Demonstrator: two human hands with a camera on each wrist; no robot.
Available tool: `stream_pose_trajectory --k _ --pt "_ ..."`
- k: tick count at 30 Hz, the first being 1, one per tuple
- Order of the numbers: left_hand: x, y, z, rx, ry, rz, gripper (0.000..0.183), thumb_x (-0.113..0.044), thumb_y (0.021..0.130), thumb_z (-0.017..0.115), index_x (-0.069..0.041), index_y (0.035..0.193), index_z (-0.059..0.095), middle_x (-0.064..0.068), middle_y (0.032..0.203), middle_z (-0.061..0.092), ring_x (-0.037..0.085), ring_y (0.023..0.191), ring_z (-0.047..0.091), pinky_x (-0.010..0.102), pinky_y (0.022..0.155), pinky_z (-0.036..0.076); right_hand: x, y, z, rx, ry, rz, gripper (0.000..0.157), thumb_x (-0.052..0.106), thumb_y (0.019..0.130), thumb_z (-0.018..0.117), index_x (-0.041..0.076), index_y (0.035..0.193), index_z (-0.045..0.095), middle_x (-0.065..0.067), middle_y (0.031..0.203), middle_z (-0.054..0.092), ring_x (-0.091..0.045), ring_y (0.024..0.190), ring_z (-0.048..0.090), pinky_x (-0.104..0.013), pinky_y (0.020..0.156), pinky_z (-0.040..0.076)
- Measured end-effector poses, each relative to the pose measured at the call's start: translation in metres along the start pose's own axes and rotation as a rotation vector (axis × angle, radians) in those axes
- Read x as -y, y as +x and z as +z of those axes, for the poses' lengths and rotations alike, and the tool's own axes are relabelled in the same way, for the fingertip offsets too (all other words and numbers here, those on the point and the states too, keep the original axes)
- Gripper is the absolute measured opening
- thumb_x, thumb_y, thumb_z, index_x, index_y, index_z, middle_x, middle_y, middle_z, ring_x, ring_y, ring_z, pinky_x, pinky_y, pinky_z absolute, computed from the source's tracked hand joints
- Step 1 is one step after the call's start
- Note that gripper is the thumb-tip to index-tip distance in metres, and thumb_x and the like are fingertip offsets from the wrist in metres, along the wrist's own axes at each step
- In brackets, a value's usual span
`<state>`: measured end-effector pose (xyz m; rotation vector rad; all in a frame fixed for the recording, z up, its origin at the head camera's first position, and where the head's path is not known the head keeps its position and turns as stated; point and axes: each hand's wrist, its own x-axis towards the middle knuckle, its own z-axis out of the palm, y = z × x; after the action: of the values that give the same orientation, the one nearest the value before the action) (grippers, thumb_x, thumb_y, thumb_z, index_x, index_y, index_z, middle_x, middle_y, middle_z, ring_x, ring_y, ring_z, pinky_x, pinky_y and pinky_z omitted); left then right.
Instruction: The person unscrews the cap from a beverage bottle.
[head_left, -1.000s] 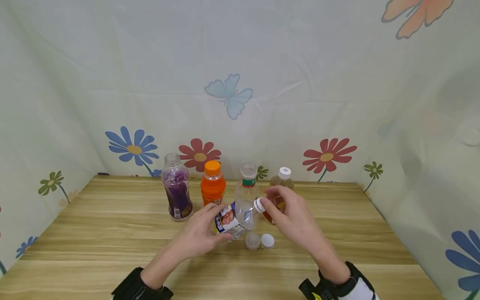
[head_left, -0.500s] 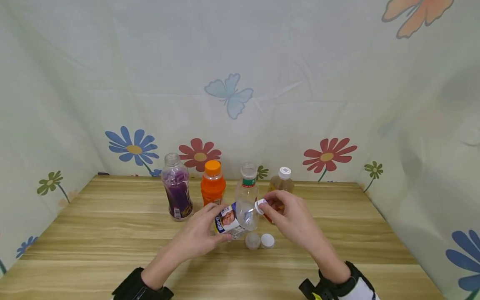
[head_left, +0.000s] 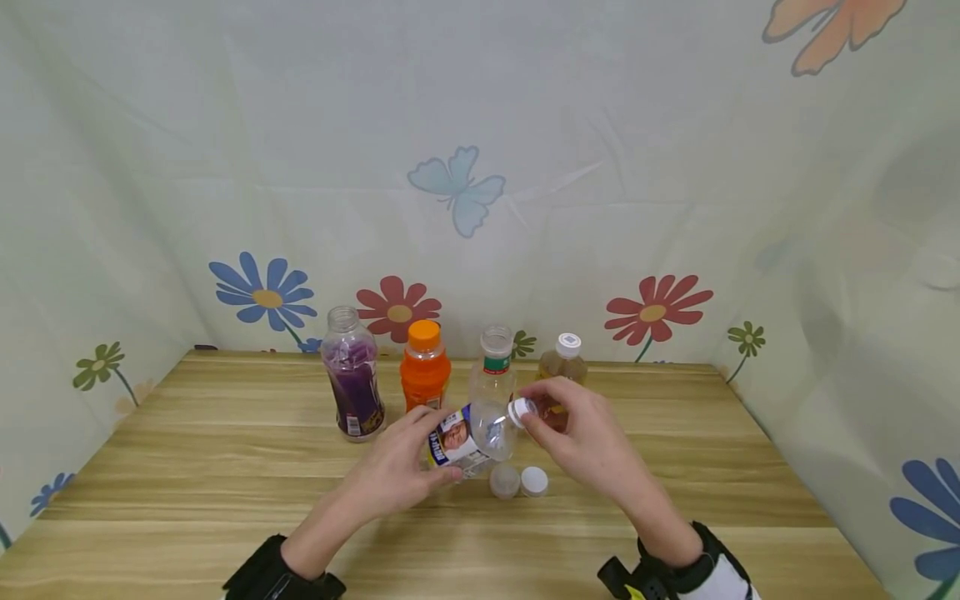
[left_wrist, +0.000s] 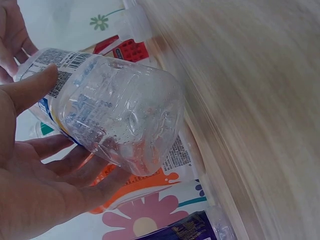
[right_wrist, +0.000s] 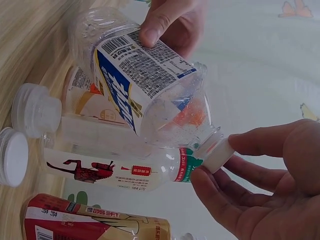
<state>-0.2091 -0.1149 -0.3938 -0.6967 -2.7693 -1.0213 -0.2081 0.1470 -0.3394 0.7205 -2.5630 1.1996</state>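
Observation:
A clear plastic bottle (head_left: 491, 429) with a blue and white label is held tilted, its neck toward the right. My left hand (head_left: 405, 467) grips it round the labelled body; in the left wrist view the bottle's base (left_wrist: 150, 120) is above the table. With thumb and fingertips, my right hand (head_left: 588, 433) pinches the white cap (right_wrist: 218, 155) at the bottle's mouth. Whether the thread is engaged cannot be seen. Below the bottle, a translucent cap (head_left: 505, 482) and a white cap (head_left: 534, 482) lie side by side on the table.
Along the back of the wooden table (head_left: 225, 467) stand an uncapped purple bottle (head_left: 352, 379), an orange-capped bottle (head_left: 425, 367), an uncapped clear bottle (head_left: 495, 367) with a green neck band, and a white-capped amber bottle (head_left: 564, 362). A flowered curtain (head_left: 315, 208) hangs behind.
My right fingers have shifted slightly round the white cap, closing in from a looser hold to a pinch. The left hand and the bottle stay almost where they were.

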Motion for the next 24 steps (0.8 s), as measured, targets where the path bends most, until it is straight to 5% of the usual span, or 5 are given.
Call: stream_pose_trajectory --k 24 --pt "0.0005 -0.0004 -0.0018 0.012 0.006 -0.007 0.072 -0.036 0.083 0.087 -0.008 0.143 0.057 0.003 0.122 0.060 0.020 0.102 0.057 0.046 0.091 0.052 0.0013 0.0006 -0.0013 -0.003 0.041 -0.053 0.029 -0.010 0.086 0.077 0.005 0.111 0.071 -0.003 0.109 0.068 -0.019 0.090 0.067 -0.028 0.078 0.059"
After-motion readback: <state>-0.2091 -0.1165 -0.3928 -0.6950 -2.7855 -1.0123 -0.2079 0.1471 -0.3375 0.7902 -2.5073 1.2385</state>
